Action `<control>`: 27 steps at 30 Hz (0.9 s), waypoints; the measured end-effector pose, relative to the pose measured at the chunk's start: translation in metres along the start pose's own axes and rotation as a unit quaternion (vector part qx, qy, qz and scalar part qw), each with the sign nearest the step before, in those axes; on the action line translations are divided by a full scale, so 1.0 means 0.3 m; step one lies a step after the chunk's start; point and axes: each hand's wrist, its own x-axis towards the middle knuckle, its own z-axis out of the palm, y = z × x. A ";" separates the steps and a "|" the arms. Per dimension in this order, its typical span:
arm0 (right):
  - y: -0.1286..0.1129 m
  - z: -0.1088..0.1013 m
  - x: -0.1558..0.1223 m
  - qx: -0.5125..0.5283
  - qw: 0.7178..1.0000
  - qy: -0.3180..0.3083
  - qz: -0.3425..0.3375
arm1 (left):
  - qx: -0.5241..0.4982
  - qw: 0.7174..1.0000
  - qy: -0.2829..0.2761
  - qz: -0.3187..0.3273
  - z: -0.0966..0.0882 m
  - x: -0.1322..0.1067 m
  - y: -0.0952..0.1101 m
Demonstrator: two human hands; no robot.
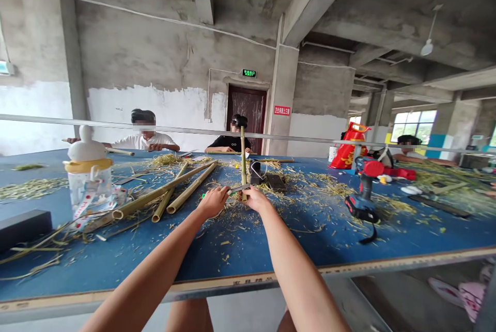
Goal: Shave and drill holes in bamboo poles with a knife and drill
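Both hands reach forward over the table to a knife (239,187), whose metal blade lies crosswise against an upright bamboo stick (243,159). My left hand (215,201) is closed round the knife's left end, where a bit of green shows. At the blade's right end my right hand (256,199) is closed; whether it also touches the bamboo cannot be made out. The stick's foot is partly hidden behind the hands. Just right of it stands a black block-like fixture (256,171). Bamboo shavings (222,228) lie scattered around.
Several bamboo poles (191,188) lie left of my hands, beside a clear jar with a white lid (88,167). To the right stand a cordless drill (364,190) and a red bag (351,148). Co-workers sit across the blue table (155,265); a long rail (186,130) crosses above it.
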 end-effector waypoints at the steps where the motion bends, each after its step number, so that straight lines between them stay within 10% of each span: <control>1: -0.007 0.004 -0.003 0.011 1.000 -0.009 0.000 | -0.001 1.000 -0.004 0.007 -0.003 0.002 -0.002; 27: -0.025 0.043 -0.042 0.007 0.999 -0.049 0.022 | 0.050 0.998 0.009 -0.044 -0.023 0.019 -0.059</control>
